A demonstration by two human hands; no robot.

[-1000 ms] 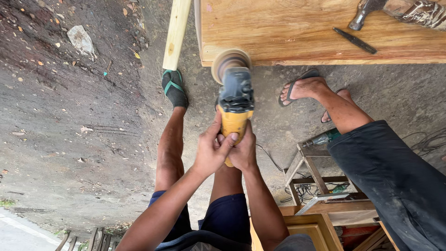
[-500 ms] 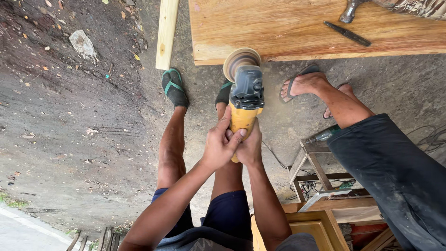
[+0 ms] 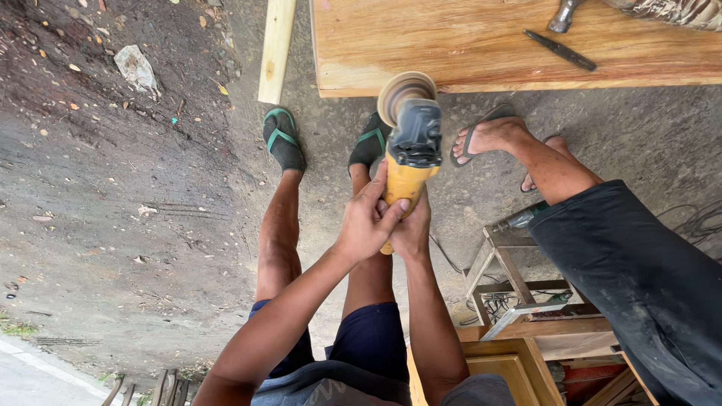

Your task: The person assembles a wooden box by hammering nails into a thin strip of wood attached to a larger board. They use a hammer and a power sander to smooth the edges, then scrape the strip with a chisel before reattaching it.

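1. Leftmost, on the dirt: crumpled scrap of plastic (image 3: 137, 68), then a pale wooden strip (image 3: 276, 49) lying far from the body.
2. Nearer centre: two feet in green-strapped sandals (image 3: 283, 140), legs bare.
3. Centre: left hand (image 3: 366, 223) wrapped around the yellow body of an angle grinder (image 3: 410, 154), fingers pressed onto it; right hand (image 3: 412, 229) just behind, clasping the same handle (thumb hidden).
4. Grinder's sanding disc (image 3: 402, 92) held just near the edge of a broad wooden slab (image 3: 466, 45); contact not clear.
5. Right: another person's leg in dark trousers (image 3: 639, 278), small stool (image 3: 519, 271) beside.
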